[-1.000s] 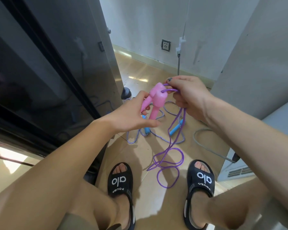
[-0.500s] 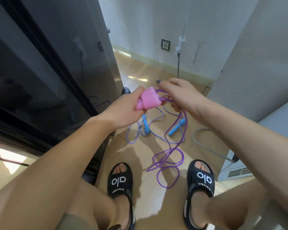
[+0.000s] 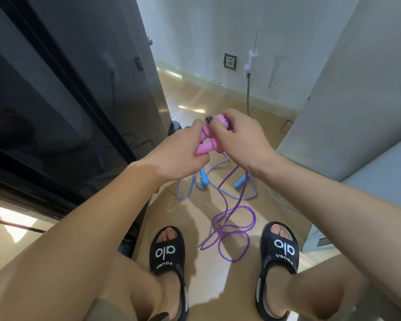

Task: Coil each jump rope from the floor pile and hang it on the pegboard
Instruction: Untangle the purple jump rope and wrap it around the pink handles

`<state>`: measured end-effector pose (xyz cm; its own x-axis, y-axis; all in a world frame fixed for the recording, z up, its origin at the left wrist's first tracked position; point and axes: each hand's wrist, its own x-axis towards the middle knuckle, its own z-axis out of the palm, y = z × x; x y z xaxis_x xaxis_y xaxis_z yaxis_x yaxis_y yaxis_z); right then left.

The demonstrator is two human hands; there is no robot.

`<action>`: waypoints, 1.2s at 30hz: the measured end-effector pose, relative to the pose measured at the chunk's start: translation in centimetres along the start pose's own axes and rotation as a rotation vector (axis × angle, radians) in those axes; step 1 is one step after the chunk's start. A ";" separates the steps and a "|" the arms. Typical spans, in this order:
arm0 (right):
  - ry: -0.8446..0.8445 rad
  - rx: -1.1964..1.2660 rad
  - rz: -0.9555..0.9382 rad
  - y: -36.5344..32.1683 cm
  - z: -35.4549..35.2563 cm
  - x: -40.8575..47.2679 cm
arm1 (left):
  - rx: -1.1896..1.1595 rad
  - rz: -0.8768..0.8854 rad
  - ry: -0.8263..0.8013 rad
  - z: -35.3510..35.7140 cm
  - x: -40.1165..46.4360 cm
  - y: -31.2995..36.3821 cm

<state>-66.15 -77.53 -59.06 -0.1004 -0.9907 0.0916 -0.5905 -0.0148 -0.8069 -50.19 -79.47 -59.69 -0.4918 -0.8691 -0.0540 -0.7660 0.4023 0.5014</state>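
Both pink handles (image 3: 209,143) of the purple jump rope are held together in mid-air above the floor. My left hand (image 3: 181,156) grips their lower ends from the left. My right hand (image 3: 239,140) closes over their tops from the right, fingers curled round them. The purple cord (image 3: 232,218) hangs from under my right hand and lies in loose loops between my feet. A second rope, blue-and-white striped (image 3: 220,189) with blue handles (image 3: 240,181), lies on the floor behind it. No pegboard is in view.
A dark glossy cabinet (image 3: 63,100) stands close on the left. Grey panels (image 3: 347,100) close in the right side. A white wall with a socket (image 3: 230,61) and a hanging cable is ahead. My feet in black slides (image 3: 168,253) stand on the tan floor.
My hands have come together and my right hand now closes over the handle tops. The handles have turned and sit side by side. The purple cord has lifted slightly, its floor loops shifting.
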 end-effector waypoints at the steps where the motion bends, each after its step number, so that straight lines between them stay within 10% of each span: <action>1: 0.005 0.003 0.007 0.1 -0.1 0.1 | 0.024 -0.015 -0.010 0.0 0.0 -0.1; 19: -0.294 0.304 0.233 0.4 -1.6 1.2 | -0.012 -0.088 -0.064 -1.8 -0.9 -1.0; 31: 0.006 -0.037 -0.038 1.8 -1.8 0.4 | -0.828 -0.421 -0.121 -0.7 -0.8 0.0; 36: -0.088 -0.416 -0.106 2.6 0.8 -0.5 | -0.677 -0.451 0.048 -0.2 -0.1 -0.9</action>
<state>-67.04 -77.16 -61.70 0.0364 -0.9946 0.0969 -0.8678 -0.0796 -0.4905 -49.41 -79.81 -59.93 -0.1654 -0.9234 -0.3465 -0.4625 -0.2377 0.8542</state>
